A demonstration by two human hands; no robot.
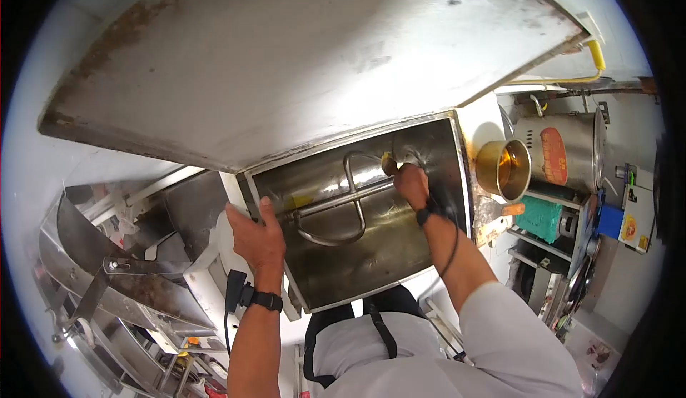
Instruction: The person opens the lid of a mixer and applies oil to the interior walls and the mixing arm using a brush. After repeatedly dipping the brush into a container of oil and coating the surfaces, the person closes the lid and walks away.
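Observation:
In front of me is a deep steel mixing tub (321, 276), with a bent metal mixing arm (355, 196) running across its inside. My right hand (411, 186) reaches into the tub near its back right. Its fingers are closed around a small brush-like tool (388, 163) with a yellowish-brown head, close to the end of the mixing arm. The grip hides the rest of the tool. My left hand (257, 235) is at the tub's left rim, thumb and fingers apart, holding nothing. A yellowish patch (299, 201) shows inside the tub near the left wall.
A large stained metal lid (300, 62) stands raised behind the tub. On the right ledge are a pot of amber liquid (503, 169) and a scraper with an orange handle (512, 210). A big steel pot (561, 151) stands farther right. Metal equipment (136, 284) fills the left side.

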